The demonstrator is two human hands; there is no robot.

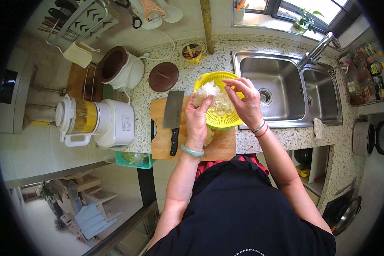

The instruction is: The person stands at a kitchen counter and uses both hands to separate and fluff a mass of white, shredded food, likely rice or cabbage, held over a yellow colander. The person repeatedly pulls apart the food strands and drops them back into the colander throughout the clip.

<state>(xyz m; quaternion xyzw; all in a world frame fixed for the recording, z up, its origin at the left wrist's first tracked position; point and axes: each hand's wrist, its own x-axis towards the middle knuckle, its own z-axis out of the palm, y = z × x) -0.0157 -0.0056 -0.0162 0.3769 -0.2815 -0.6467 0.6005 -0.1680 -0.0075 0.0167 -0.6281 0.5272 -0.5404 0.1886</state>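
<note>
My left hand (196, 117), with a pale green bangle on its wrist, grips a ruffled clump of white fungus (208, 90) between thumb and fingers. The clump is held over the left side of a yellow colander (222, 123), where torn white fungus pieces (222, 105) lie. Above the colander's right side, my right hand (246, 99) has bent fingers, slightly apart, and nothing shows between them. A cleaver (173, 113) with a black handle lies on the wooden cutting board (224, 147), left of my left hand. More pale fungus on the board is partly hidden by that hand.
A double steel sink (271, 77) with a faucet (317, 49) is at the right. Toward the left stand a white blender (79, 117), a white pot (121, 70) and its brown lid (164, 77). A green bin (133, 160) hangs below the counter edge. A small yellow bowl (192, 53) stands behind.
</note>
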